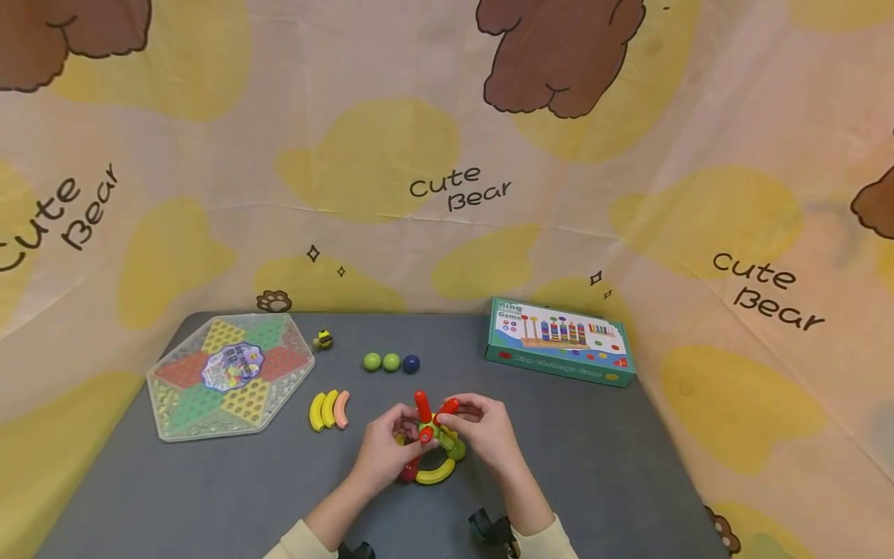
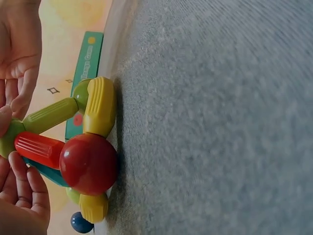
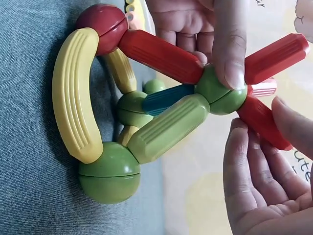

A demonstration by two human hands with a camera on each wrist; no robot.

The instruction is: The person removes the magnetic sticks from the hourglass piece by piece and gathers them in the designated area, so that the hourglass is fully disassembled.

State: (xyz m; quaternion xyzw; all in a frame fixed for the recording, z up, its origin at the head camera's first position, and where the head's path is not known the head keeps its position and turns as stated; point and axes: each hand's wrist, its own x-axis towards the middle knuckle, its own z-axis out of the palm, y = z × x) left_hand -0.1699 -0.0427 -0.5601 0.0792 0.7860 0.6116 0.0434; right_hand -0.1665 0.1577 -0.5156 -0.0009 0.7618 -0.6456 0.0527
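A toy of rods and balls stands on the table: curved yellow rods (image 3: 76,98) join a red ball (image 2: 89,164) and green balls (image 3: 110,171) in a ring. Straight red, teal and light-green rods lean up from it to a top green ball (image 3: 220,93), where several short red rods stick out. My left hand (image 1: 382,444) holds that top ball, its thumb pressed on it in the right wrist view. My right hand (image 1: 486,431) pinches one outer red rod (image 3: 264,122) between thumb and fingers. Fingers partly hide the joint in the head view.
Two yellow curved rods (image 1: 323,411) and a pink one (image 1: 341,409) lie left of the toy. Two green balls (image 1: 381,362) and a blue ball (image 1: 411,363) sit behind it. A hexagonal game board (image 1: 188,404), a small bee toy (image 1: 323,339) and a green box (image 1: 559,341) stand farther back.
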